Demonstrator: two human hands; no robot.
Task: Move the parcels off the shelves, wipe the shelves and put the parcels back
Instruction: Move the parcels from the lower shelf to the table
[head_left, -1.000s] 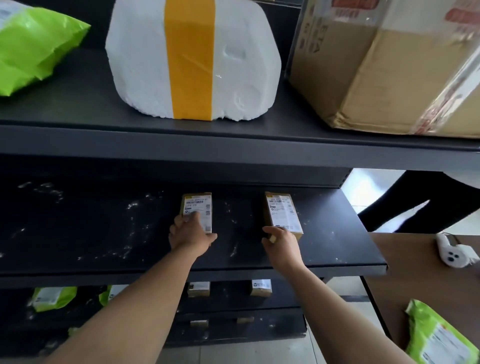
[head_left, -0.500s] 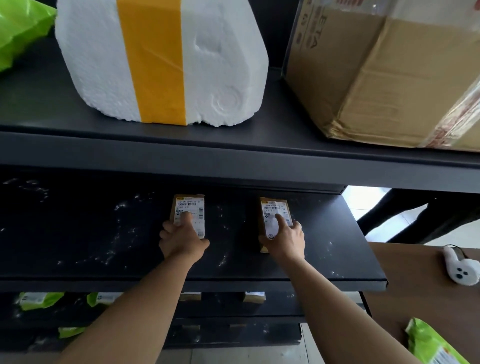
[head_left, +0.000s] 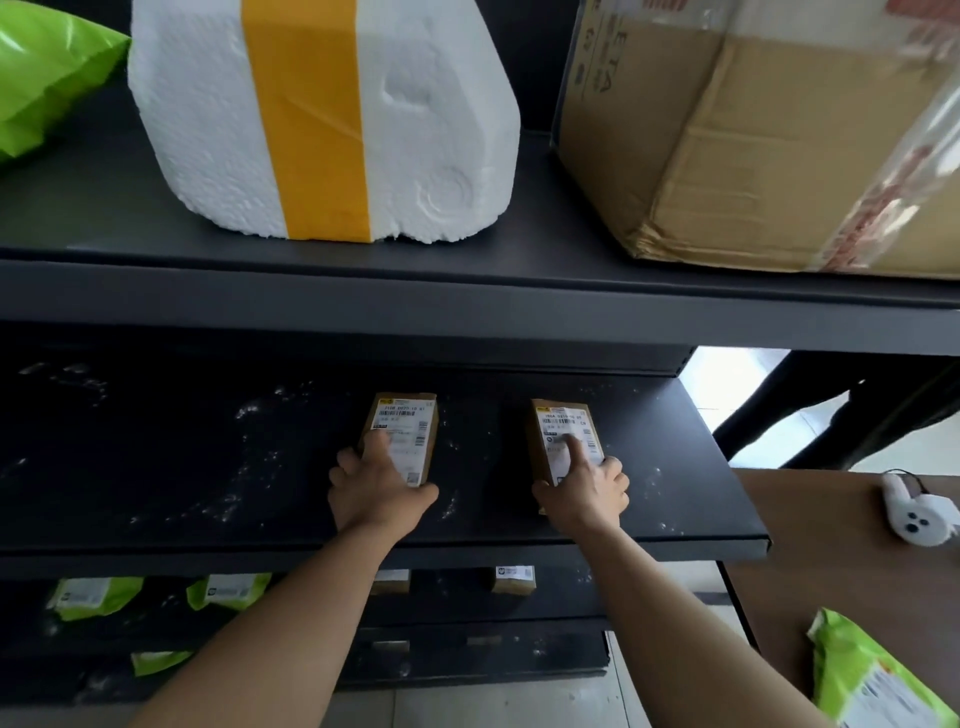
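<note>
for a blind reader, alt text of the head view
Left hand grips the left box, right hand the right box, both small and labelled, on a dusty black shelf. Foam box and cardboard carton sit above.

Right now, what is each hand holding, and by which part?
Left hand: near end of the left small brown cardboard box. Right hand: near end of the right brown box.

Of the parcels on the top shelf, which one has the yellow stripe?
The white foam box, standing between the green bag and the brown cardboard carton. Only it has a broad yellow tape band down its front.
</note>
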